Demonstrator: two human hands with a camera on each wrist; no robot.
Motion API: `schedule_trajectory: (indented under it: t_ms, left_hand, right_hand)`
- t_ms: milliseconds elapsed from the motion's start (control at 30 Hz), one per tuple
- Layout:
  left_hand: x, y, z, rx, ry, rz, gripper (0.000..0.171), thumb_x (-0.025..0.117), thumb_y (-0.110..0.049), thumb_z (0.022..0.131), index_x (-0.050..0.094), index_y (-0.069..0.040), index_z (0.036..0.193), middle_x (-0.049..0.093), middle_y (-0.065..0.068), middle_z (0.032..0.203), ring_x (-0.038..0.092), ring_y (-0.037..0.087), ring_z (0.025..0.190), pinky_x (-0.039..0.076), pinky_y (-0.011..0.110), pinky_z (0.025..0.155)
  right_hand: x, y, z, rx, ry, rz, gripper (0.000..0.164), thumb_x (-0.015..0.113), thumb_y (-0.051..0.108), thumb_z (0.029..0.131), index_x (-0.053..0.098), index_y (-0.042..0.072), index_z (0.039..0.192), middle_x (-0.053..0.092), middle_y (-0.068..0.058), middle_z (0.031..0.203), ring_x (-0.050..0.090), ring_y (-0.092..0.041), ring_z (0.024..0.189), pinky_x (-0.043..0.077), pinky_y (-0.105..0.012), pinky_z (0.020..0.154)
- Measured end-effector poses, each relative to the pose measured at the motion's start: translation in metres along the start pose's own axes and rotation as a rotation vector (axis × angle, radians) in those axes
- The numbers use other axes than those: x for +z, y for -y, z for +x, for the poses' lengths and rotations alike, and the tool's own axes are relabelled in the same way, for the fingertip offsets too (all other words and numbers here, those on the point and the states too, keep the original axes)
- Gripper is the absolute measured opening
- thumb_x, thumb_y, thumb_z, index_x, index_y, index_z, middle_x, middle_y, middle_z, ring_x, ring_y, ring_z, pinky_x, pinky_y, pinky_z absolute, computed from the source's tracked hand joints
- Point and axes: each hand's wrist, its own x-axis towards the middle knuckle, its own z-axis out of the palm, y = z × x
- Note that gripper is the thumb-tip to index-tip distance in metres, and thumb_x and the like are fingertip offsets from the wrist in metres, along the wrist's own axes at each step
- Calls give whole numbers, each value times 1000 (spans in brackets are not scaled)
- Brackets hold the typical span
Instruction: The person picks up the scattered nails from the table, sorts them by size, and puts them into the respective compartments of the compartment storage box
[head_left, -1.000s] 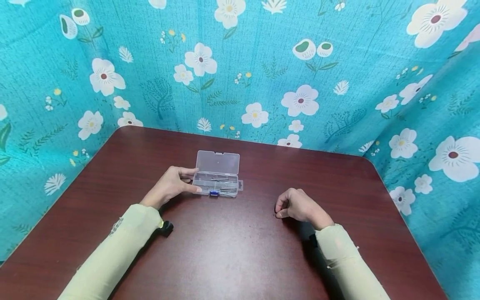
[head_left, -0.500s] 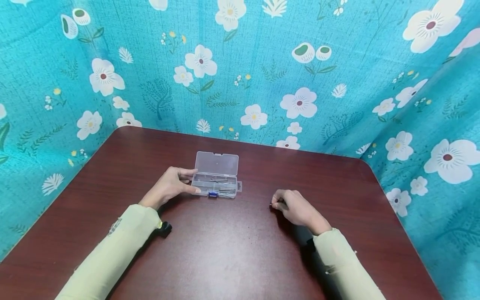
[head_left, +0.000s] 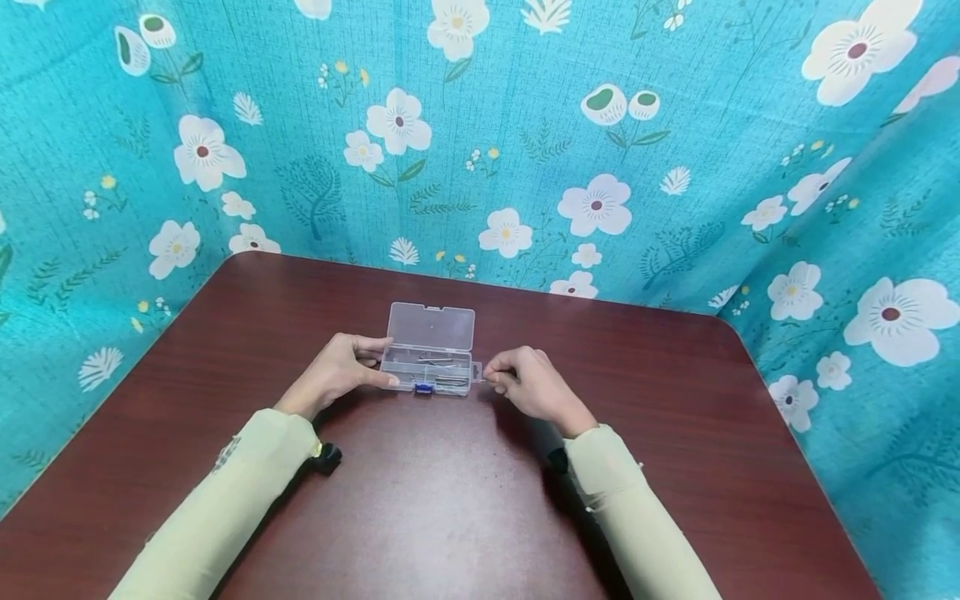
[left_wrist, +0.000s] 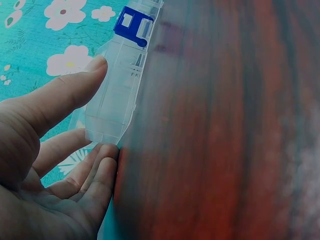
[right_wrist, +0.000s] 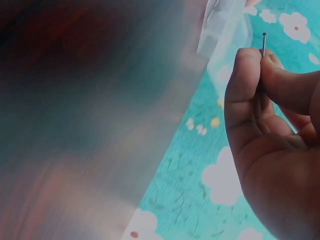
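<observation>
A clear plastic compartment box (head_left: 405,367) with a blue latch (head_left: 423,388) stands open on the table, its lid (head_left: 431,327) tipped up at the back. Several thin metal nails (head_left: 450,380) lie in its compartments. My left hand (head_left: 341,372) holds the box by its left end, thumb (left_wrist: 82,82) over the front corner and fingers at the side. Just right of the box is my right hand (head_left: 528,382), close to the hang tab. Between thumb and index finger it pinches a thin silver nail (right_wrist: 264,44), whose small dark head points up past the fingertips in the right wrist view.
The dark red-brown table (head_left: 442,500) has rounded far corners. Behind it and along both sides hangs a turquoise flowered curtain (head_left: 480,167). Black wrist devices (head_left: 326,459) sit under the pale sleeves (head_left: 232,500).
My right hand has lifted the nail off the table and carried it left to the right end of the box. The left hand and the box have stayed in place.
</observation>
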Motion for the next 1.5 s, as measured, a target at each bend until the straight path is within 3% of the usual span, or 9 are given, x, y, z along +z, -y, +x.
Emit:
schedule_trajectory:
  t_ms: [333, 700, 1033, 1267, 1500]
  left_hand:
    - [8, 1, 4, 2, 12, -13, 78, 95, -11, 68, 61, -4, 138, 69, 16, 121, 66, 27, 104, 53, 28, 82]
    - [6, -3, 6, 31, 24, -25, 77, 94, -11, 69, 61, -3, 138, 69, 18, 119, 66, 28, 103, 55, 28, 77]
    - [8, -1, 8, 38, 30, 10, 74, 94, -12, 71, 62, -4, 137, 67, 17, 122, 63, 28, 107, 55, 29, 78]
    - [10, -4, 9, 56, 26, 38, 78, 96, -15, 67, 62, -4, 136, 70, 16, 114, 64, 28, 101, 55, 30, 77]
    - [4, -4, 8, 85, 28, 62, 89, 95, -17, 69, 53, -6, 146, 66, 17, 124, 61, 32, 112, 54, 39, 89]
  right_hand:
    - [22, 20, 32, -26, 11, 9, 16, 64, -4, 95, 77, 1, 88, 71, -6, 80, 58, -8, 66, 51, -28, 68]
    - [45, 46, 66, -110, 13, -93, 16, 65, 1, 96, 79, 4, 90, 69, 3, 75, 52, -5, 63, 49, -24, 67]
    - [56, 51, 70, -63, 1, -65, 12, 69, 6, 96, 80, 4, 98, 75, -1, 89, 64, -6, 75, 53, -23, 70]
    - [40, 45, 57, -68, -99, -65, 18, 65, 11, 100, 78, 3, 110, 75, -3, 103, 65, -11, 89, 53, -31, 82]
    - [6, 26, 33, 28, -128, -69, 36, 61, 26, 102, 67, 3, 128, 71, -6, 117, 65, -17, 97, 51, -39, 89]
